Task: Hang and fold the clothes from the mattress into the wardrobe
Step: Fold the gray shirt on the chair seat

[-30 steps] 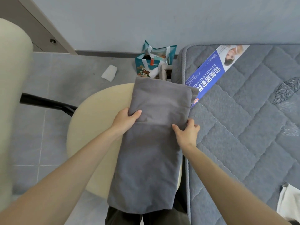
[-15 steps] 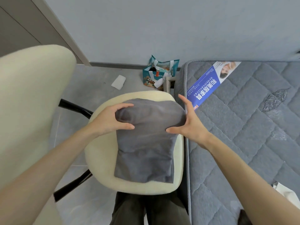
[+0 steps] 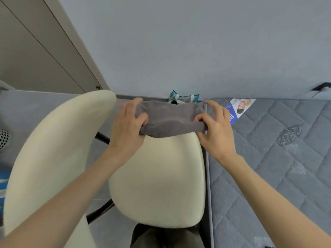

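A folded grey garment point(image 3: 170, 119) is lifted off the cream chair seat point(image 3: 161, 185) and held level in front of me. My left hand point(image 3: 127, 126) grips its left end, thumb on top and fingers curled round the far edge. Its right end is gripped the same way by my right hand point(image 3: 215, 126). The grey quilted mattress point(image 3: 277, 167) lies to the right, with a blue and white leaflet point(image 3: 236, 110) at its far corner. The brown wardrobe panel point(image 3: 35, 51) stands at the upper left.
The chair's cream backrest point(image 3: 53, 149) fills the lower left, with its black frame point(image 3: 102, 137) under it. A teal bag point(image 3: 184, 99) stands on the floor by the wall, partly hidden behind the garment. The grey wall point(image 3: 179, 42) rises ahead.
The garment went from half hanging off the seat to a compact fold, and both hands have now raised it clear of the chair. The view has tilted upward towards the wall.
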Demonstrator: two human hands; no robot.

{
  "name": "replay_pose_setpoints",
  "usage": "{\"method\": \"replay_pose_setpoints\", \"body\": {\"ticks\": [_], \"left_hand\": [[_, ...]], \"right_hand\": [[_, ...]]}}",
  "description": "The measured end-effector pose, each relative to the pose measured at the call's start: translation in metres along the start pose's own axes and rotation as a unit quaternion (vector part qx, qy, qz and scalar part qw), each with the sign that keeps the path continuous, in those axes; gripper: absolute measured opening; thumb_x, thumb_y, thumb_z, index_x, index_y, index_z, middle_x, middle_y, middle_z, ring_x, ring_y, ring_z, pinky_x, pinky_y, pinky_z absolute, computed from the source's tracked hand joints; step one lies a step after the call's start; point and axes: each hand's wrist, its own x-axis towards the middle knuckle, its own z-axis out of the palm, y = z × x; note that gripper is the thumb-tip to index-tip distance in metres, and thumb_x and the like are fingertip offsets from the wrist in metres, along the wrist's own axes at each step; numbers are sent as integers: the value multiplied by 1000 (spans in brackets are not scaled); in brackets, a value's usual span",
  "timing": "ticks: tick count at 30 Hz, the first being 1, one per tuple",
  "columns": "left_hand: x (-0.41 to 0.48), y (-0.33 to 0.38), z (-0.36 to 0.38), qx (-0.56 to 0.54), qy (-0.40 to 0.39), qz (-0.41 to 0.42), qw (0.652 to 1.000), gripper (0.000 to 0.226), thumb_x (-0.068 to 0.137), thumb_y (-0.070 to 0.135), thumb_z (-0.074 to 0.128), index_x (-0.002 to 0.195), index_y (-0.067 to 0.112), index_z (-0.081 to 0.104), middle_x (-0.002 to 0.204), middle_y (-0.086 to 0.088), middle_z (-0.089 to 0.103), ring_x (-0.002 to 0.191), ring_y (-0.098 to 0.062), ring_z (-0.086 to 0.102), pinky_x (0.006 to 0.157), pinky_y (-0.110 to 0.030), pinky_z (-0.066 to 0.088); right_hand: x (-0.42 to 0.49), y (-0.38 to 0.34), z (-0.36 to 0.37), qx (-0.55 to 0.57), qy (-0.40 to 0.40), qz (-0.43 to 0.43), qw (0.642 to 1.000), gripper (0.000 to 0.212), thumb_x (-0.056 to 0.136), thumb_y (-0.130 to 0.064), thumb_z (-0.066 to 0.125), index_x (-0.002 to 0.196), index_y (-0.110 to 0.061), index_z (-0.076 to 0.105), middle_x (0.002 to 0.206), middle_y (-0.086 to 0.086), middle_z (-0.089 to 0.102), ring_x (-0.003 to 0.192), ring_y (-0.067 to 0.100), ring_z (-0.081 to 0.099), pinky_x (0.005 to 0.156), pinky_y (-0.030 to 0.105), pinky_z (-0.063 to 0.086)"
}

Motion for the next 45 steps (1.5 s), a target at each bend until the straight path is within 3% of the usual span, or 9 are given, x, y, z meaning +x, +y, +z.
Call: {"method": "replay_pose_setpoints", "body": {"ticks": [4,10,17,22,26,31,37,42,45], "left_hand": [[-48,-11,50,-14,-153,25,988,37,57,-7,69,89,11,62,111,-11,67,116,-36,57,100,-53,42],[-124,-4,89,-67,-375,-110,918,29,79,13,56,88,20,30,85,-5,58,79,-30,57,56,-34,34],[-143,-24,114,-352,-248,-482,763,34,76,25,78,101,16,57,97,2,64,92,-17,61,78,-30,50],[-148,-19,161,-386,-114,-626,668,33,91,26,61,117,8,51,117,-10,59,106,-28,58,92,-39,49],[-157,-7,185,-290,-59,-649,701,51,96,30,51,140,9,34,138,-15,45,123,-33,45,100,-42,40],[-176,20,210,-101,-106,-398,906,53,99,41,37,149,37,21,159,-8,5,144,-30,9,113,-52,17],[-178,13,228,-119,-119,-516,840,56,98,47,32,148,44,9,158,-10,1,142,-31,9,112,-50,14],[-168,13,207,-244,-52,-699,670,61,92,47,51,142,20,29,139,-15,32,124,-36,36,95,-44,36],[-172,11,206,-270,-59,-688,671,50,93,48,49,126,11,43,129,-14,48,115,-34,48,92,-40,40]], "right_hand": [[-47,18,25,-19,-131,-23,991,29,70,-4,67,85,-20,49,121,-5,64,124,32,48,98,46,45],[-122,32,54,53,-402,163,900,22,78,-18,63,88,-27,46,83,-5,59,80,22,53,61,29,42],[-128,48,72,271,-330,435,793,40,79,-31,76,102,-12,50,94,6,71,87,21,68,71,25,52],[-124,38,117,228,-266,429,833,64,90,-29,64,144,-25,30,137,2,50,114,18,54,93,27,43],[-142,22,148,91,-290,228,925,69,95,-34,52,150,-41,12,160,1,5,145,25,12,115,39,20],[-163,31,182,-39,-372,153,915,62,92,-67,19,144,-54,-13,154,0,-32,145,33,-13,116,57,5],[-165,43,190,-40,-324,131,936,61,93,-66,24,145,-54,-4,157,1,-24,146,29,-9,116,54,8],[-161,20,185,28,-181,340,922,74,84,-57,58,145,-41,19,140,10,34,116,31,40,95,44,39],[-152,19,187,25,-217,386,896,80,82,-64,55,146,-36,17,127,11,43,112,34,47,90,45,43]]}}
